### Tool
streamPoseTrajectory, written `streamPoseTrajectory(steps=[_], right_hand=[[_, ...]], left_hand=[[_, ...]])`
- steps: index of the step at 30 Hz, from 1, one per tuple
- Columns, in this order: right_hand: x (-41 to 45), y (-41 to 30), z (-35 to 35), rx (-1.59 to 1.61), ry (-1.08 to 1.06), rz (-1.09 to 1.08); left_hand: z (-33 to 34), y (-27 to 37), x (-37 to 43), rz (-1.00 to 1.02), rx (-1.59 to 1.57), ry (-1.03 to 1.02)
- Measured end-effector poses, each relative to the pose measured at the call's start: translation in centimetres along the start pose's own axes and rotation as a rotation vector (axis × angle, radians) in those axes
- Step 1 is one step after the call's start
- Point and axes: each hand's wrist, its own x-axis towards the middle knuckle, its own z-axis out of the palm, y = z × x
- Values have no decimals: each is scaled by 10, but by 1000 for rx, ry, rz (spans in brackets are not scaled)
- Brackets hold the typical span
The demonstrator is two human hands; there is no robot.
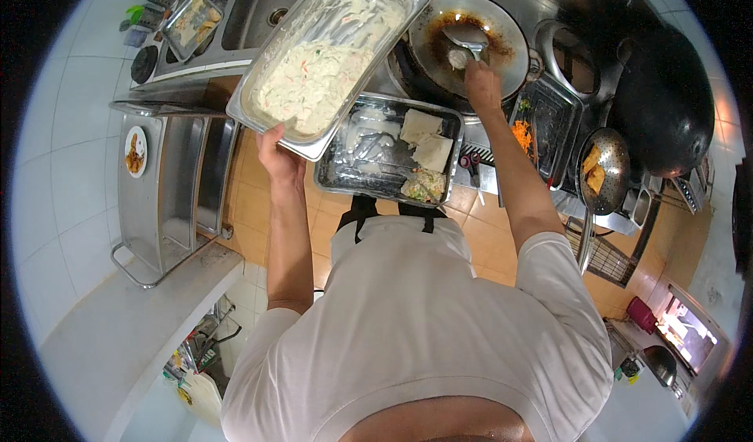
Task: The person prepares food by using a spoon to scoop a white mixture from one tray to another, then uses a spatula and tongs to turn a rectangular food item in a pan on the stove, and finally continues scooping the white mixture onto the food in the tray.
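A deep steel pan (320, 86) of creamy white mix with orange and green bits is tilted in my left hand (282, 154), which grips its near edge. My right hand (483, 86) is closed around a metal spoon or ladle (470, 43) inside a wok (509, 24). Brown residue coats the wok's middle, and a pale lump (457, 59) lies by the utensil. Below the deep pan, a steel tray (376, 186) carries folded pale wrappers (433, 152), a heap of chopped vegetable mix (423, 184) and a whitish smear.
Scissors (472, 168) and a tray with shredded carrot (522, 137) lie right of the steel tray. A perforated skimmer (612, 177) holds fried pieces. A large black wok (665, 101) stands far right. At left are a sink (259, 12) and a steel cart (141, 206) bearing a plate of food (136, 148).
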Motion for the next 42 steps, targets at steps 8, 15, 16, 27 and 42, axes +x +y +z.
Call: streamPoseTrajectory(steps=[8,15,16,27,42], right_hand=[[-4,-25,-19,135,123,58],[-7,-16,-1,206,130,24],[-6,-17,-2,248,179,12],[-7,4,-1,193,221,11],[-4,4,-2,128,160,27]], left_hand=[[-15,5,0,31,20,68],[-20,-4,-1,12,3,53],[-22,-7,2,12,0,57],[-15,-11,-5,7,21,43],[-13,-8,-6,6,30,50]])
